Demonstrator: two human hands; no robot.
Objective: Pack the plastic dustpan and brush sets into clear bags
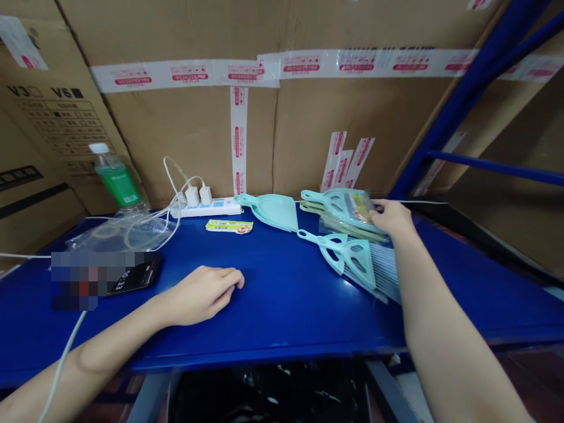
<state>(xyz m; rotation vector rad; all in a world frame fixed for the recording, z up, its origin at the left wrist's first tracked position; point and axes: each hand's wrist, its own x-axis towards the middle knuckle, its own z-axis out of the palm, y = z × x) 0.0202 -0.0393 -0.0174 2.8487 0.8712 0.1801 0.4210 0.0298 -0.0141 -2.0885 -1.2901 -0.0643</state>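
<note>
My left hand (pixel 207 294) rests on the blue tabletop with its fingers curled together, and nothing shows in it. At the back right, my right hand (pixel 392 217) pinches the right end of a packaged dustpan (pixel 337 202), light turquoise with a printed label under clear plastic. Under that one lies a similar package with an olive-green handle (pixel 312 207). Just in front, near my right forearm, are two small turquoise brushes (pixel 359 261) with pale bristles, overlapping each other. A loose turquoise dustpan (pixel 275 211) lies to their left, its handle pointing left.
A white power strip (pixel 218 207) with chargers and cables sits at the back. A yellow label strip (pixel 229 226) lies before it. On the left are a bottle with green label (pixel 118 179), a plastic bag (pixel 150 232) and a black phone-like device (pixel 136 277). Cardboard (pixel 176 129) walls the back.
</note>
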